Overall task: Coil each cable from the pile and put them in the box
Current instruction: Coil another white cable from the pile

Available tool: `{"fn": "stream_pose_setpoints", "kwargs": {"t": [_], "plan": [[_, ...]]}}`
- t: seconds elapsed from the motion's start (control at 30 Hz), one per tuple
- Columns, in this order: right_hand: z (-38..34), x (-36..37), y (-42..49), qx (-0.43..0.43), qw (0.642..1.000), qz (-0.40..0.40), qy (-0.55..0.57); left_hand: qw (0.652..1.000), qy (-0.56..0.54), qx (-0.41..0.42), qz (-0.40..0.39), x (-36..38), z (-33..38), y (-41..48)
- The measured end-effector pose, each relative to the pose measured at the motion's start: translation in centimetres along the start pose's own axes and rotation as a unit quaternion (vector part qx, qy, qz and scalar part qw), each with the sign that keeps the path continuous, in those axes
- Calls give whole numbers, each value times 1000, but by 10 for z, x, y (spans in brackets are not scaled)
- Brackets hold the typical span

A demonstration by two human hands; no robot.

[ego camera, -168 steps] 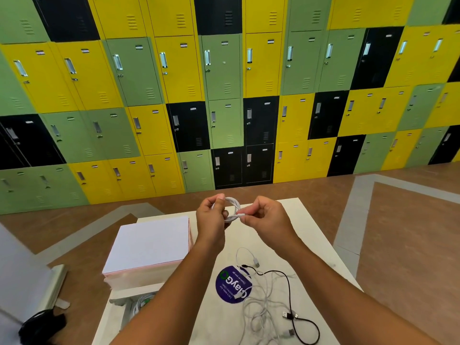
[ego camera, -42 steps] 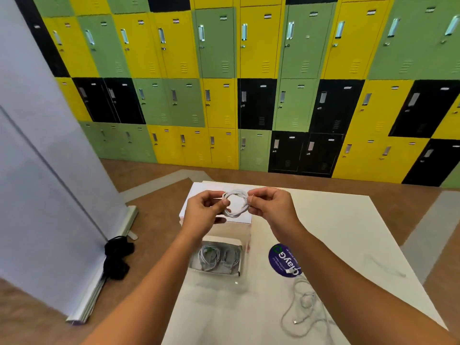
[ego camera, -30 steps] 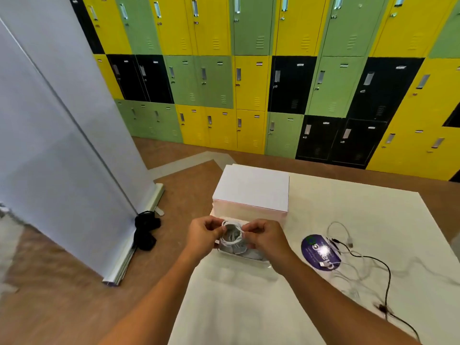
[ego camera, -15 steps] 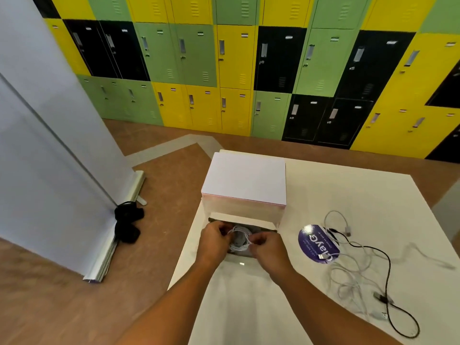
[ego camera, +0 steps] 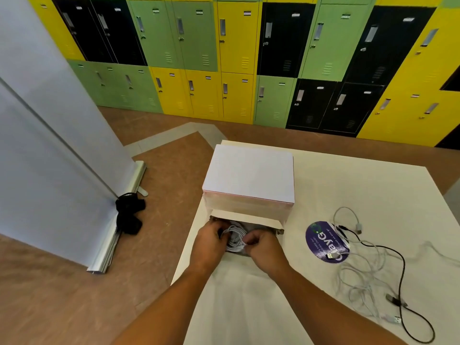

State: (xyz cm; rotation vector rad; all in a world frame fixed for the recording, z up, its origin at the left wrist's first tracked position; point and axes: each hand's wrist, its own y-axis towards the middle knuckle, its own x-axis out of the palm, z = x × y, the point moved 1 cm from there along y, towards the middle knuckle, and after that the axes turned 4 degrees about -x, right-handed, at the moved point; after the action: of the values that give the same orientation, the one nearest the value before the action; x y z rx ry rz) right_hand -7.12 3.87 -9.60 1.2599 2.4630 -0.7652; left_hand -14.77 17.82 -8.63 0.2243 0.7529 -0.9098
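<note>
A coiled white cable (ego camera: 235, 239) is held low inside the open box (ego camera: 251, 219), whose white lid (ego camera: 249, 174) stands raised behind the opening. My left hand (ego camera: 207, 245) pinches the coil's left side and my right hand (ego camera: 262, 247) pinches its right side; both hands reach into the box. More coiled cables lie under the hands, mostly hidden. A loose pile of white cables (ego camera: 363, 277) and one black cable (ego camera: 402, 272) lies on the table to the right.
The cream table (ego camera: 348, 190) carries a round purple sticker (ego camera: 323, 241) between box and pile. To the left stand a grey roll-up banner (ego camera: 49, 145) with a black bag (ego camera: 129, 212) at its foot on the brown floor. Coloured lockers (ego camera: 236, 58) line the back wall.
Both hands carried the coiled white cable from chest height down and left into the box. My view turned down and left toward the box.
</note>
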Motion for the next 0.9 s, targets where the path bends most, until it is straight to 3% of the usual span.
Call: {"fn": "stream_pose_setpoints", "kwargs": {"t": [0.27,0.67,0.9], "plan": [[0,1,4,-21,998,-21,-64,998,61,-12,4,1,3,1],[-9,-22,-6,-19,996,5,89,999,-30,24,4,-3,20,-4],[-3,-29,-26,-89,993,72,-13,996,-77,30,33,13,44,-4]]}}
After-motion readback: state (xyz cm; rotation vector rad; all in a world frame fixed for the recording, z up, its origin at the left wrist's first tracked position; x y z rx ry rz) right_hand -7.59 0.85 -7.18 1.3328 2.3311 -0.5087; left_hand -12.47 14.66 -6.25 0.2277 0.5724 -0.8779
